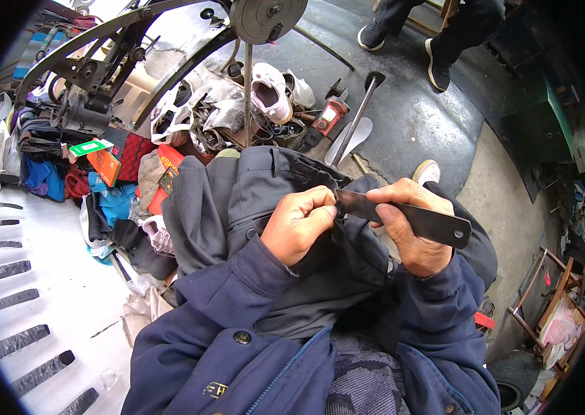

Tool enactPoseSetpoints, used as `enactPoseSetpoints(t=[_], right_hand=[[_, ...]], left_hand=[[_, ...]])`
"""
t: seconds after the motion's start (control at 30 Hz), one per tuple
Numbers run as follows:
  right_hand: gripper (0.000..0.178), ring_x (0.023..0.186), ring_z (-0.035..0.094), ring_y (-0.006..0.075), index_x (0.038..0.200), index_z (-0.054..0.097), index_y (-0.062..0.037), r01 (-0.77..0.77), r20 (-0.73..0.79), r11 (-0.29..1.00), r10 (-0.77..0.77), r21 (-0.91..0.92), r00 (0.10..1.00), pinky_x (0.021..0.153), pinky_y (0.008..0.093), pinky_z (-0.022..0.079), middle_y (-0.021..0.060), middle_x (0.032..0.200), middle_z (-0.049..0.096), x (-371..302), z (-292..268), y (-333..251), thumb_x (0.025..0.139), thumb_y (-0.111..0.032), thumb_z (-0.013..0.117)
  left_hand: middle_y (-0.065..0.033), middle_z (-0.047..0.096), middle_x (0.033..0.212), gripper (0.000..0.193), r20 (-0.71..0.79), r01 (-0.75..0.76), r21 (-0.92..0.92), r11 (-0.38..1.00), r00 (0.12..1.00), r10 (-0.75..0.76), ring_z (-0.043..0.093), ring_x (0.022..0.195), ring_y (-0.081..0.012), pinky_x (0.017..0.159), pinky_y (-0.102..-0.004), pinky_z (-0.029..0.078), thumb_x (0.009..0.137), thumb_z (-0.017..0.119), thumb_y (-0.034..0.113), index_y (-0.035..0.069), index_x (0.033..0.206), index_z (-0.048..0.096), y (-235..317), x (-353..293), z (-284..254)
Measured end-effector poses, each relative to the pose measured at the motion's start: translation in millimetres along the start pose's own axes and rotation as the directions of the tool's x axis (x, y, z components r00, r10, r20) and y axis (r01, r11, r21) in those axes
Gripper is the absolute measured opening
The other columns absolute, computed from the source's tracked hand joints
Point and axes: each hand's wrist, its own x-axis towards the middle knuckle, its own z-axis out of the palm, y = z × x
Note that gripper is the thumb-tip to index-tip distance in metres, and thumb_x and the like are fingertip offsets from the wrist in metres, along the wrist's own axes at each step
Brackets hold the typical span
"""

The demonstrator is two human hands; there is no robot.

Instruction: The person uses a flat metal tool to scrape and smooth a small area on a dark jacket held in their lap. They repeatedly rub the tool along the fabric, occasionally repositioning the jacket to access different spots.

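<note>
A dark grey garment with a button lies bunched over my lap. My left hand is closed in a pinch on its dark cloth, near the middle. In my right hand is a flat black blade-like tool, gripped between thumb and fingers. The tool's rounded end with a hole sticks out to the right. Its narrower dark end points left and meets the cloth beside my left fingertips. Exactly what that tip touches is hidden by the fingers and folds.
A metal machine with a round wheel stands at the upper left. Around it lie several shoes, bags and cloths. A shoe-last stand and a red tool are ahead. Another person's legs show at the top right. A wooden folding chair lies right.
</note>
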Motion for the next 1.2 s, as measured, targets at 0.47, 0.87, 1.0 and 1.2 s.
enactPoseSetpoints(t=[0.47, 0.87, 1.0, 1.2], right_hand=[[0.016, 0.075, 0.068, 0.0170, 0.106, 0.072, 0.0055, 0.016, 0.009, 0.999, -0.017, 0.040, 1.000, 0.070, 0.0273, 0.052, 0.0119, 0.088, 0.070, 0.9, 1.1, 3.4, 0.092, 0.002, 0.066], [0.018, 0.083, 0.070, 0.0146, 0.110, 0.072, 0.0057, -0.101, -0.039, 0.985, 0.107, 0.137, 0.993, 0.073, 0.0249, 0.057, 0.0119, 0.095, 0.072, -1.4, 0.3, -1.1, 0.096, -0.003, 0.065], [0.019, 0.082, 0.070, 0.0142, 0.112, 0.071, 0.0057, -0.047, -0.066, 0.973, 0.063, 0.225, 0.996, 0.073, 0.0241, 0.058, 0.0114, 0.096, 0.072, -2.4, -2.1, -3.4, 0.097, -0.003, 0.064], [0.019, 0.078, 0.069, 0.0136, 0.112, 0.071, 0.0052, -0.029, 0.011, 0.991, 0.028, 0.131, 1.000, 0.069, 0.0236, 0.055, 0.0113, 0.095, 0.071, -0.3, -0.7, 1.1, 0.098, -0.004, 0.064]], left_hand=[[0.0035, 0.044, 0.078, 0.018, 0.038, -0.047, 0.061, 0.997, 0.998, 0.044, 0.040, 0.075, -0.0059, 0.068, -0.0249, 0.035, 0.096, 0.053, 0.013, 0.006, 0.080, 0.048, -4.8, 2.3, -4.7], [0.0042, 0.042, 0.079, 0.024, 0.067, -0.001, -0.059, 0.998, 0.998, 0.005, 0.039, 0.076, -0.0080, 0.072, -0.0256, 0.033, 0.092, 0.056, 0.021, 0.009, 0.075, 0.044, -1.9, 2.0, -7.3], [0.0052, 0.041, 0.079, 0.022, 0.072, -0.009, -0.045, 0.999, 0.997, 0.012, 0.038, 0.076, -0.0076, 0.072, -0.0253, 0.032, 0.092, 0.056, 0.021, 0.009, 0.077, 0.046, -0.7, 2.0, -5.6], [0.0060, 0.042, 0.079, 0.016, 0.057, 0.029, -0.003, 1.000, 0.998, -0.029, 0.038, 0.076, -0.0065, 0.071, -0.0247, 0.033, 0.092, 0.054, 0.020, 0.009, 0.081, 0.049, -0.2, 0.1, -5.1]])
